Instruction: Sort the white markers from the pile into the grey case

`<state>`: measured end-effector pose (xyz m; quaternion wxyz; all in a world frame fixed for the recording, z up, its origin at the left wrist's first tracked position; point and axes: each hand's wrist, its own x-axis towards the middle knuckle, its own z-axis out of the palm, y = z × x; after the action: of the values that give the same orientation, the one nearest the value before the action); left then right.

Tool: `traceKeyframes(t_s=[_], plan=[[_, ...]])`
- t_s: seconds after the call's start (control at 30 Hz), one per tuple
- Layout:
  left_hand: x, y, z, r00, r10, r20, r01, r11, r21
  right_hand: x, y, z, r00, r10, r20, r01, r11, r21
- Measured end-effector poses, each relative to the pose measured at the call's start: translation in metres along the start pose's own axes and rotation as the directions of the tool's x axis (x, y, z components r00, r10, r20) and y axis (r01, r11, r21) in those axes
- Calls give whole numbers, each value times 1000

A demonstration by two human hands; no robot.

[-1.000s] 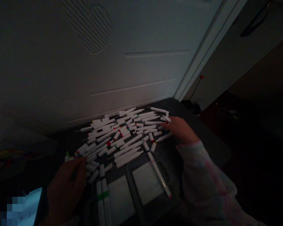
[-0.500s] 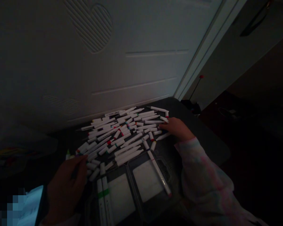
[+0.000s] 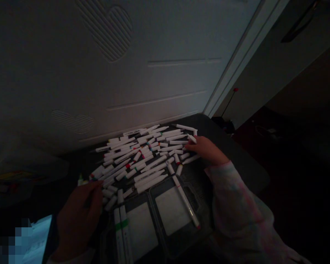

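Note:
Many white markers (image 3: pixel 151 179) and loose caps with coloured ends lie in a heap on a dark surface. At the heap's right edge my right hand (image 3: pixel 206 148) is closed in a pinch on a white marker (image 3: pixel 191 138); its far part is hidden by my fingers, so I cannot tell if it is a whole marker or only a cap. My left hand (image 3: pixel 81 212) is at the lower left, thumb and finger together beside the caps (image 3: pixel 110 194); what they hold, if anything, is too dark to make out.
An open clear plastic case (image 3: pixel 161 238) lies in front of the heap, two green-banded markers (image 3: pixel 123 231) in its left side and one red-ended marker (image 3: pixel 186 201) across its right. A lit screen (image 3: pixel 38 240) is at lower left. A white panelled door (image 3: pixel 154 84) rises behind.
The white piece at my right fingertips has tilted up slightly, and the right fingers have shifted a little. My left hand stays almost where it was.

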<state>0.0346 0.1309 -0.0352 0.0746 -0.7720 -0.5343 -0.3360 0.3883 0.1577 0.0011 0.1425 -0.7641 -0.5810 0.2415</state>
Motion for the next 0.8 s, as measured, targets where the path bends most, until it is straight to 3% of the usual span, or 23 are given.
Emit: traceKeyframes(t_s=[0.13,0.23,0.3,0.37,0.43,0.5,0.63,0.8], plan=[[1,1,-2,999,-18,31,19,1000,-4,-4,-2,-2,992,-73,-105,96,969,226],[0,2,-3,999,-31,41,32,999,-22,-9,-6,-2,983,-64,-173,150,824,547],[-1,3,-3,997,-47,53,49,998,-32,-13,-9,-2,990,-81,-117,143,598,789],[-2,3,-3,995,-65,71,68,997,-37,-17,-13,-3,987,-154,-36,82,307,948],[-2,3,-2,995,-76,70,79,996,-46,-20,-17,-4,975,-222,18,-5,56,998],[-2,3,-2,995,-81,50,84,995,-55,-21,-19,-6,966,-252,56,-83,-98,992],[-3,1,-1,995,-81,51,84,995,-51,-20,-20,-6,957,-271,102,-157,-192,969],[-2,0,-1,999,-43,27,44,998,-35,-17,-18,-5,963,-261,64,-102,-133,986]])
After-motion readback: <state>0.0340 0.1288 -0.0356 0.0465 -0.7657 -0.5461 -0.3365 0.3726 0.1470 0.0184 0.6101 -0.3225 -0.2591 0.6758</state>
